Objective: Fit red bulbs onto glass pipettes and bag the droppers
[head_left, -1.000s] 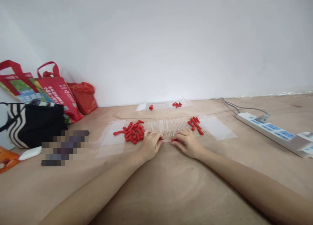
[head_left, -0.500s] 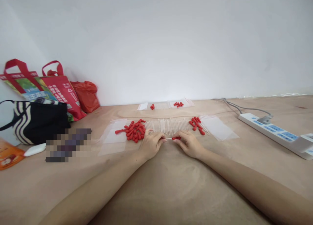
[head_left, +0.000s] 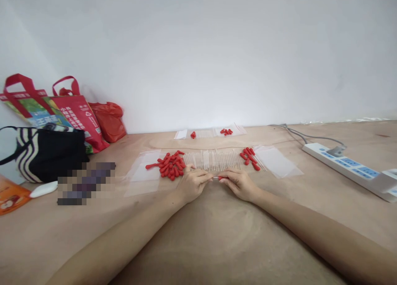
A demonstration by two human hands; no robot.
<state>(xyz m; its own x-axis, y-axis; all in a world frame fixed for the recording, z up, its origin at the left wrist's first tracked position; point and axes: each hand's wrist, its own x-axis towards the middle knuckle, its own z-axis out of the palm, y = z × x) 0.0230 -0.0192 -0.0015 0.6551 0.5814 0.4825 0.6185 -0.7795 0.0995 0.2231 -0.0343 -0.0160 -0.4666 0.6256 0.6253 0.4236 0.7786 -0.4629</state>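
The person's forearms point(head_left: 133, 231) cross the near part of the table point(head_left: 217, 243); its near edge is out of frame. Well short of the far edge, the left hand point(head_left: 194, 181) pinches a thin clear tube point(head_left: 215, 178) between thumb and fingers. The right hand point(head_left: 241, 184) pinches a red bulb point(head_left: 220, 178) at the tube's right-hand end.

To work this joint well, align tube and bulb on one axis before applying force. Grip the tube close to the joint, use slow, straight pressure with a slight twist, and avoid bending; the tube is probably brittle.

Just beyond the hands lies a row of clear tubes point(head_left: 218, 159), side by side. A pile of red bulbs point(head_left: 170, 167) lies at its left end, a smaller red group point(head_left: 249, 157) at its right; transparent bags point(head_left: 277, 161) lie outside both, toward the table's left and right edges. Near the far edge lie small red pieces point(head_left: 226, 131).

The fingers cover most of the held parts, so the depth of fit cannot be determined. The left hand masks part of the row. Whether the far pieces are bagged cannot be told
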